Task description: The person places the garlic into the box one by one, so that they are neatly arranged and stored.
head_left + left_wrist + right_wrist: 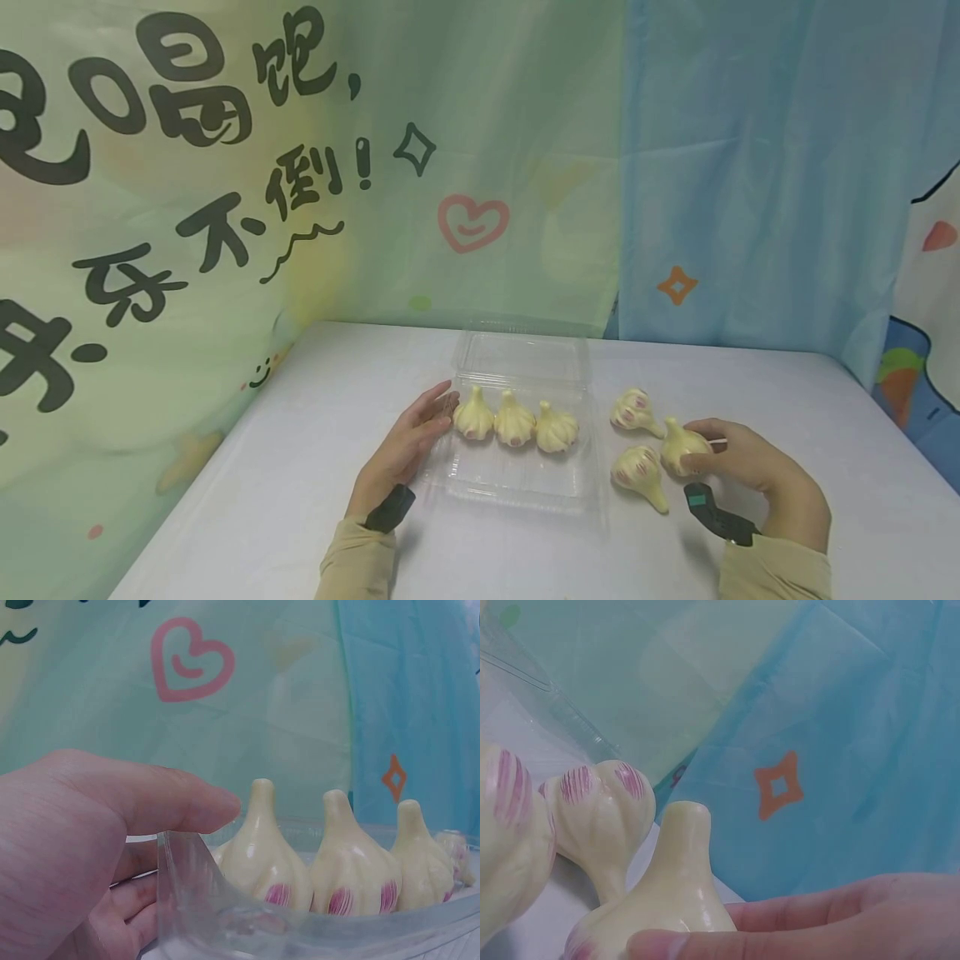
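A clear plastic box (pixel 517 496) lies with its lid (pixel 525 354) folded back. Three garlic bulbs stand in a row inside, stems up: a left bulb (pixel 474 415), a middle bulb (pixel 514 421) and a right bulb (pixel 557 429). My left hand (pixel 405 442) rests at the box's left side; in the left wrist view its thumb (pixel 176 799) reaches over the rim and its other fingers lie outside the wall. To the right of the box, my right hand (pixel 750 458) pinches another garlic bulb (pixel 678 447) between thumb and fingers, stem upward. Whether that bulb touches the table cannot be told.
Two more garlic bulbs lie on their sides between the box and my right hand, one farther back (pixel 633 411) and one nearer (pixel 637 475). The white table (pixel 285 475) meets a printed cloth backdrop (pixel 480 275) at its far edge.
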Available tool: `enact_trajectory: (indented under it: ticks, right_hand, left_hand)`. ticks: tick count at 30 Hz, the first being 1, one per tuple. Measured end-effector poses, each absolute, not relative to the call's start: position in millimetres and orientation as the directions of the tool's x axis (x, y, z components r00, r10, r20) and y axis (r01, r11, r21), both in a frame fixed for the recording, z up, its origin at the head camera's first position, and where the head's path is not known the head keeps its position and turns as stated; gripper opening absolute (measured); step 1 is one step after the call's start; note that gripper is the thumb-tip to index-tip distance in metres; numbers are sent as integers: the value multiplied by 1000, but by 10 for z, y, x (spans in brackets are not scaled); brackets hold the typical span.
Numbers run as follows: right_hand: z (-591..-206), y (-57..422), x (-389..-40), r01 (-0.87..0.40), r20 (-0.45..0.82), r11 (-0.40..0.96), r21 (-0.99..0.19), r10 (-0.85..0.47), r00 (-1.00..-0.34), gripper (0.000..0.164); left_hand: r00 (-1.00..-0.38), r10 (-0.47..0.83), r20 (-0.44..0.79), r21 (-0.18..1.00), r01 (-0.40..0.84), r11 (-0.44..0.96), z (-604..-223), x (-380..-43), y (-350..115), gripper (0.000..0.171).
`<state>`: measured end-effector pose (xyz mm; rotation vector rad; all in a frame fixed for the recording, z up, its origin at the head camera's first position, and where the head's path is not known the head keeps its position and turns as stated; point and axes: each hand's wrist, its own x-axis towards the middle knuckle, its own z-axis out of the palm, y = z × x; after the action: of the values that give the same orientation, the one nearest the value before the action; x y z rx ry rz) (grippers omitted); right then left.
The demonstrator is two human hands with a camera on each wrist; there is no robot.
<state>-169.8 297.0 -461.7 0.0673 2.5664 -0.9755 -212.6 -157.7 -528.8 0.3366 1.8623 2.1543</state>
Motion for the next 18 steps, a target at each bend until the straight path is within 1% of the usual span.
enact_trajectory:
  ticks: [9,18]
  right_hand:
    - [-4612,2970,-1691,150,-354,762,-630,-110,-929,73]
    - [-4616,2978,-1701,150,-361,767,-624,-113,-926,72]
  left_hand:
    - [-938,347,-6,989,-56,-136,-5283,-2123,-1572,59]
    - [-938,347,-6,990,-53,-128,-5279,-2122,-1570,60]
